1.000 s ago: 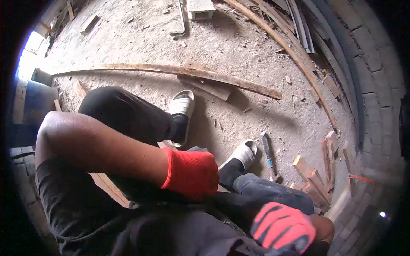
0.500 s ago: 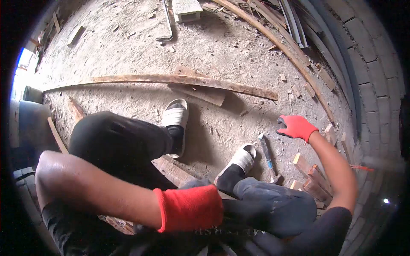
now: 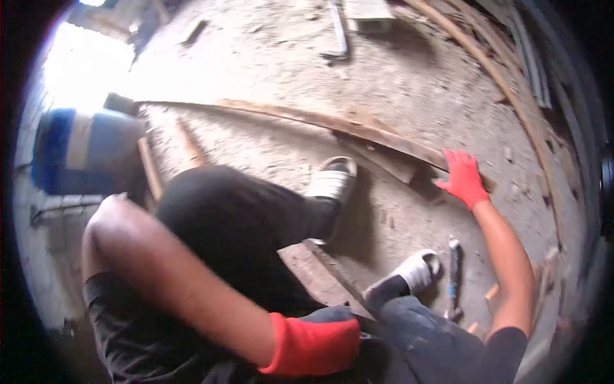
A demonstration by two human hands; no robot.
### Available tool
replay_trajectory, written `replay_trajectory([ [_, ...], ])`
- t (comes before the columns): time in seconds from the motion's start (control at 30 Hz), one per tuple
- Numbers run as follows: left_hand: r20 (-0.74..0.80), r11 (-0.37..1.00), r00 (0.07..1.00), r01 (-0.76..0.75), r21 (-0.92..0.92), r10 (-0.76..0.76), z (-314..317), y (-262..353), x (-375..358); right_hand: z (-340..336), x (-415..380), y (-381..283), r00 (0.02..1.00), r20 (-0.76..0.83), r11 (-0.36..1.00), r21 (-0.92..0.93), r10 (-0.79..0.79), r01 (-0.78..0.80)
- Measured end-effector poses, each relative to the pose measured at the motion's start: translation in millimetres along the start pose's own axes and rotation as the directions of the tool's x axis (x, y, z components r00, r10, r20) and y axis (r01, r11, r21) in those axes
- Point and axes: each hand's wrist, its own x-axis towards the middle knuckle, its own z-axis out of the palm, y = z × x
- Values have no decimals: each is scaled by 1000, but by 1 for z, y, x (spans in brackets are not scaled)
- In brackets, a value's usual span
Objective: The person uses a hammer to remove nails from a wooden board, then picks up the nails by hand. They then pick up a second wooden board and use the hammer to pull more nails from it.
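My right hand (image 3: 464, 179), in a red glove, lies over the right end of a long, narrow wooden plank (image 3: 307, 117), its fingers spread across the wood and its thumb apart. This plank rests across a shorter board (image 3: 384, 159) on the floor. Low in front of my body is my left hand (image 3: 316, 345), also red-gloved, with its fingers hidden. Below my right hand, a hammer with a blue handle (image 3: 453, 275) lies beside my foot in a white slide sandal (image 3: 419, 272).
A blue drum (image 3: 89, 150) stands at the left, with wood pieces (image 3: 188, 142) nearby. At the top are a bent metal bar (image 3: 338, 32) and a pale block (image 3: 369, 14). Long wooden strips (image 3: 486, 54) run along the right. Another board (image 3: 316, 272) lies between my legs.
My right hand has gone from above the bare floor to the plank's right end, its fingers spreading from a curl. The view has shifted left, showing more of the blue drum.
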Motion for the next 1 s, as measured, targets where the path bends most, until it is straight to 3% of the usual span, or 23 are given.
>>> replay_trajectory([
  [0.07,10,993,994,-105,-55,105,-12,-16,3,18,1,-5,996,-60,997,30,69,-68],
  [0.1,-1,983,986,-166,-81,166,-17,-24,6,49,4,7,976,-207,998,16,68,-66],
  [0.13,-23,967,973,-233,-105,231,-19,-29,10,65,5,13,964,-238,993,2,118,-121],
  [0.17,-8,971,977,-214,-104,215,-20,-32,14,65,8,10,963,-251,995,11,103,-104],
  [0.23,6,947,957,-286,-148,290,-15,-32,20,62,8,12,980,-128,982,-94,152,-165],
  [0.33,35,949,986,-148,-279,164,8,-20,13,52,7,18,989,-100,992,-55,105,-111],
  [0.5,64,923,979,-161,-351,195,-18,-52,14,50,-8,51,991,-125,997,64,44,-36],
  [0.57,79,928,978,-155,-338,192,-22,-53,12,55,-23,78,987,-151,967,255,57,-17],
  [0.6,120,928,977,-125,-351,177,-32,-56,11,54,-30,93,987,-152,967,256,54,-13],
  [0.67,164,927,973,-95,-363,164,-36,-63,8,48,-48,124,994,-20,920,380,108,-92],
  [0.73,31,838,980,-152,-525,197,-31,-75,3,42,-69,151,996,39,914,394,84,-92],
  [0.77,39,839,979,-152,-522,202,-30,-82,-2,48,-79,164,993,98,910,405,59,-94],
  [0.83,-106,888,994,-73,-453,28,-27,-92,-13,107,-105,212,985,101,863,476,139,-171],
  [0.87,33,918,999,-16,-396,32,-21,-94,-14,136,-121,225,971,111,809,538,213,-239],
  [0.9,43,918,998,-17,-396,37,-20,-96,-14,154,-137,225,970,112,802,546,215,-241],
  [0.97,197,865,980,75,-496,28,-20,-104,-12,184,-170,222,959,135,866,412,249,-283],
  [1.0,185,828,983,110,-551,-8,-22,-108,-12,204,-188,220,959,137,863,418,250,-284],
])
